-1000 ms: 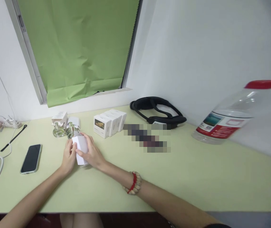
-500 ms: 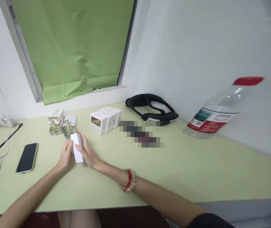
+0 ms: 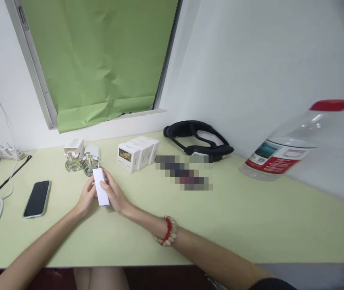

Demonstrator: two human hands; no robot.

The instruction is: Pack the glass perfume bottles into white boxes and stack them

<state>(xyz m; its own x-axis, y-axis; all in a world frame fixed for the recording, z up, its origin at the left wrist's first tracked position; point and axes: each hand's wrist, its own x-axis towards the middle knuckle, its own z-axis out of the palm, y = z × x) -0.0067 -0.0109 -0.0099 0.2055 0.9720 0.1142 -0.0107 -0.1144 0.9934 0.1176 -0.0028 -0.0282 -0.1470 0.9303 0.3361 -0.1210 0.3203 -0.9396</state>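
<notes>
In front of and to the left of the row of white printed cardboard boxes (image 3: 138, 154), a plain white oblong box (image 3: 101, 190) is held between both hands. The left hand (image 3: 86, 197) is curled against the oblong box's left side; its fingertips pass behind the box and are partly hidden. The right hand (image 3: 115, 194) grips the same box, thumb laid on the upturned long face, fingers wrapped round the right side. The oblong box is tilted; contact between its lower end and the desk cannot be determined. Both forearms extend over the near desk edge and converge at the box. A pale beaded bracelet with a red cord (image 3: 168, 231) encircles the right wrist.

The desk (image 3: 220, 229) has a smooth, pale yellow-green top. Left of the row stand two rounded clear glass bottles (image 3: 73, 164). Well left of the row and nearer the desk edge, a black-screened phone in a pale case (image 3: 37, 199) lies flat. Right of the row and slightly behind it rests a black headset (image 3: 180, 130). Far right of the row is a clear plastic bottle with a red cap (image 3: 277, 156). Behind the row, a creased green sheet (image 3: 105, 60) hangs inside a grey frame against the white wall (image 3: 259, 52).
</notes>
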